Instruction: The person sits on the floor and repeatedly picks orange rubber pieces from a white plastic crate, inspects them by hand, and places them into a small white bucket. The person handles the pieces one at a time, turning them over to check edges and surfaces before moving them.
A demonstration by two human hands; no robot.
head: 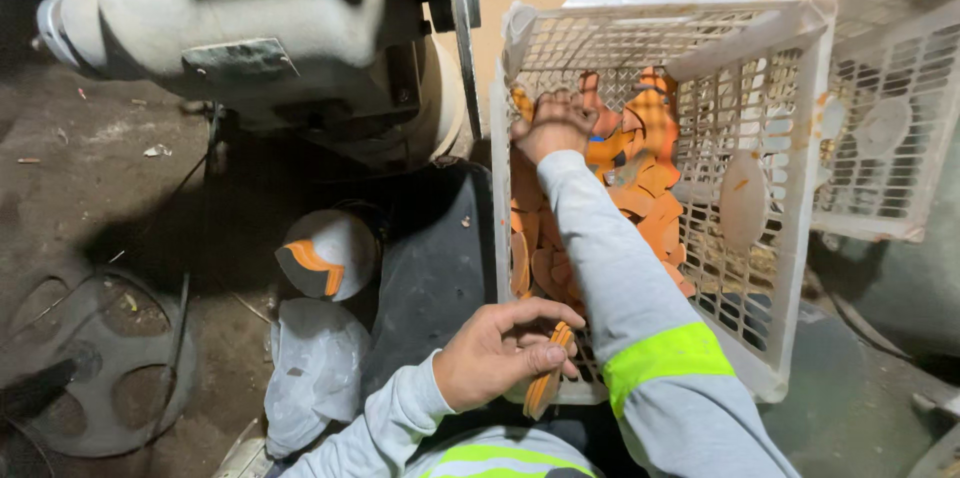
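Observation:
A white plastic lattice crate (770, 188) stands tilted in front of me, holding several flat orange pieces (645, 208). My right hand (553, 125) reaches deep into the crate, its fingers closed among the orange pieces at the far end. My left hand (497, 353) is at the crate's near corner and pinches a small stack of thin orange pieces (547, 378) edge-on between thumb and fingers. Both arms wear grey sleeves with yellow-green reflective bands.
A bench grinder (250, 28) with a thin disc (462, 8) sits at upper left. Below it lies a round white piece with an orange mark (325, 253) and a grey bag (310, 368). A second white crate (890, 98) stands at right. A wheel (95, 358) lies on the dirty floor.

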